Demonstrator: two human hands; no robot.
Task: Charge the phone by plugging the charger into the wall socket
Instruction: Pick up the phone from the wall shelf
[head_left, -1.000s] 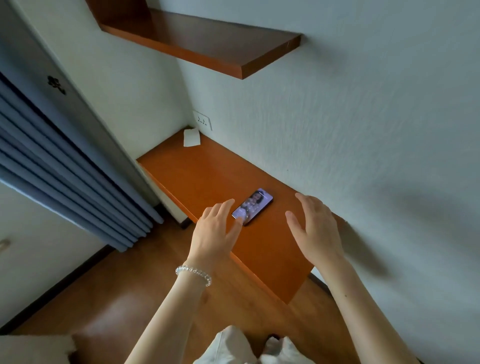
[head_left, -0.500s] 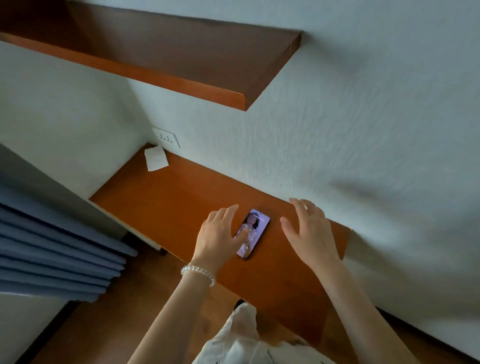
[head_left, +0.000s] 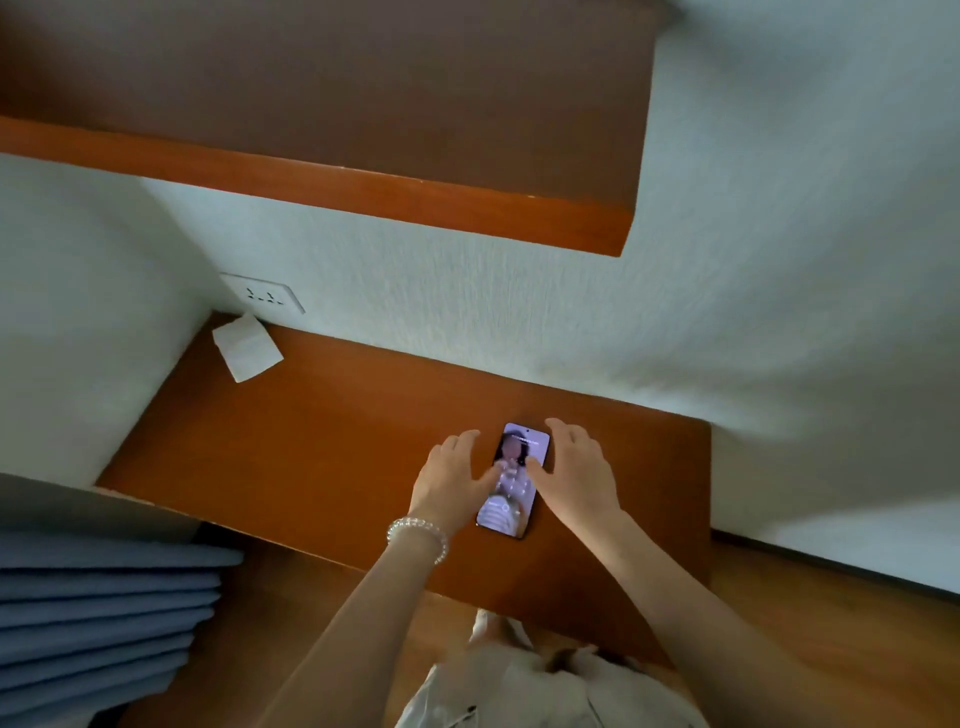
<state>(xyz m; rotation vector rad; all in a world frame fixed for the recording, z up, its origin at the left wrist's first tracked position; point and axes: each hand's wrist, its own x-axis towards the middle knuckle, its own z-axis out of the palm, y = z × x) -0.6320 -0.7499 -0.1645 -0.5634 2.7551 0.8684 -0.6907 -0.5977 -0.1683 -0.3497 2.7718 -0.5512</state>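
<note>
**Two hands at a lit phone on the tabletop**

Two hands flank the phone (head_left: 513, 480), which lies face up with its screen lit on the orange-brown tabletop (head_left: 322, 447), near the front edge. The left hand (head_left: 451, 480), fingers spread, lays its thumb across the screen's left side; a bead bracelet (head_left: 418, 535) circles that wrist. The right hand (head_left: 574, 475), also spread, appears to touch the phone's right edge with its thumb, though blur makes contact uncertain. Neither hand grips anything. Well apart, in the far left corner, a wall socket (head_left: 264, 295) sits just above a white folded paper (head_left: 247, 347). A wooden shelf (head_left: 363, 197) hangs overhead.
</note>
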